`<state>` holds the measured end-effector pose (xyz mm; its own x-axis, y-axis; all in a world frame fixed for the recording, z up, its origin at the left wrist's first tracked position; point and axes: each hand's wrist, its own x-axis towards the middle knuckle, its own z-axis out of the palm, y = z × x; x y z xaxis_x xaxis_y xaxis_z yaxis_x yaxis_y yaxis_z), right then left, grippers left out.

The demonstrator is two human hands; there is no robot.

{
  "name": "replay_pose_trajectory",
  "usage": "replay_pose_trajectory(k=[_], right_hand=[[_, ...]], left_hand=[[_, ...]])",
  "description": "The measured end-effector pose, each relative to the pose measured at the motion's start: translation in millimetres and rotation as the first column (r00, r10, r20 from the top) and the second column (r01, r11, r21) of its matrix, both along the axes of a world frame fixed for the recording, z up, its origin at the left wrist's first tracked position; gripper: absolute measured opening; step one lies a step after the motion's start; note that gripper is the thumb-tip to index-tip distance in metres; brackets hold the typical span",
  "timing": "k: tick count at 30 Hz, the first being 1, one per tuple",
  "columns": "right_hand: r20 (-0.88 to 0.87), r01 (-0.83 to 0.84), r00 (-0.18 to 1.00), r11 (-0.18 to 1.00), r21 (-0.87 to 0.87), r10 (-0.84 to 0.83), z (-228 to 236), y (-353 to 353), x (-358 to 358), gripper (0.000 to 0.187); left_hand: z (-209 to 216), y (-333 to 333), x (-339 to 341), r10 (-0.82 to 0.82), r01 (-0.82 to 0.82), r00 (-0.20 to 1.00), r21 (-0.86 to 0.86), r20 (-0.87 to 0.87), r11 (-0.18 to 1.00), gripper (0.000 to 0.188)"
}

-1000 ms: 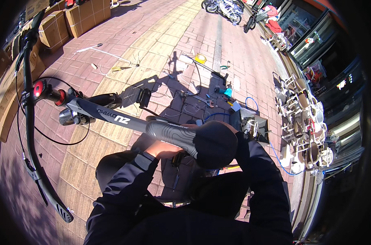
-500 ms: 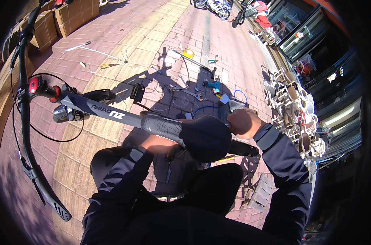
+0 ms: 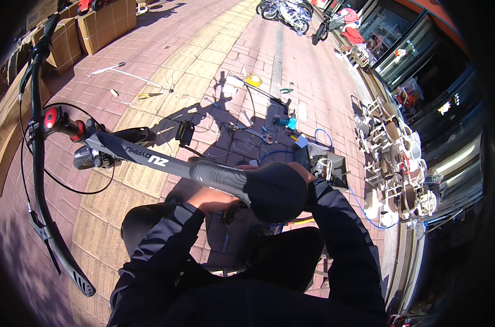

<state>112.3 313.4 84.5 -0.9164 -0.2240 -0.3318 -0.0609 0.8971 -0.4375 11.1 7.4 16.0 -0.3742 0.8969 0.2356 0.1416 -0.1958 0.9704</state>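
Before me stands a bicycle with a dark grey frame (image 3: pixel 133 150) and a black saddle (image 3: pixel 277 191), its handlebar (image 3: pixel 37 174) off to the left. My left hand (image 3: pixel 217 199) reaches in under the saddle's near side, and its fingers are hidden below it. Most of my right hand (image 3: pixel 303 170) is behind the saddle's far right edge, with only its back and wrist showing. What either hand touches or holds there is covered by the saddle. A pedal (image 3: pixel 185 133) sticks out beyond the frame.
On the shaded paving beyond the bicycle lie a teal power drill (image 3: pixel 287 122), yellow tape (image 3: pixel 253 80), pliers (image 3: pixel 148 96) and a wrench (image 3: pixel 258 134). A cluttered open box (image 3: pixel 334 166) sits right of the saddle. White stools (image 3: pixel 392 158) line the shopfront; cartons (image 3: pixel 106 24) stand far left.
My right hand has moved left from beside the box to behind the saddle, uncovering the box's contents. My left hand stays under the saddle. The view has shifted slightly.
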Motion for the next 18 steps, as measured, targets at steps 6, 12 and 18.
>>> replay_pose_trajectory(k=[6,12,18], right_hand=[[0.012,0.063,0.998,0.998,-0.003,-0.063,-41,-2,-20,0.035],[-0.009,0.1,0.995,0.995,0.017,-0.1,-54,-4,-17,0.033],[-0.02,0.111,0.994,0.994,0.019,-0.11,-56,-6,-8,0.03]], left_hand=[[-23,-1,2,0.083,-0.08,0.993,0.042,-0.079,0.996,0.04],[-41,4,-3,0.038,-0.05,0.989,-0.084,-0.142,0.995,0.044],[-47,3,-2,-0.019,0.017,0.999,-0.08,-0.026,0.997,0.052]])
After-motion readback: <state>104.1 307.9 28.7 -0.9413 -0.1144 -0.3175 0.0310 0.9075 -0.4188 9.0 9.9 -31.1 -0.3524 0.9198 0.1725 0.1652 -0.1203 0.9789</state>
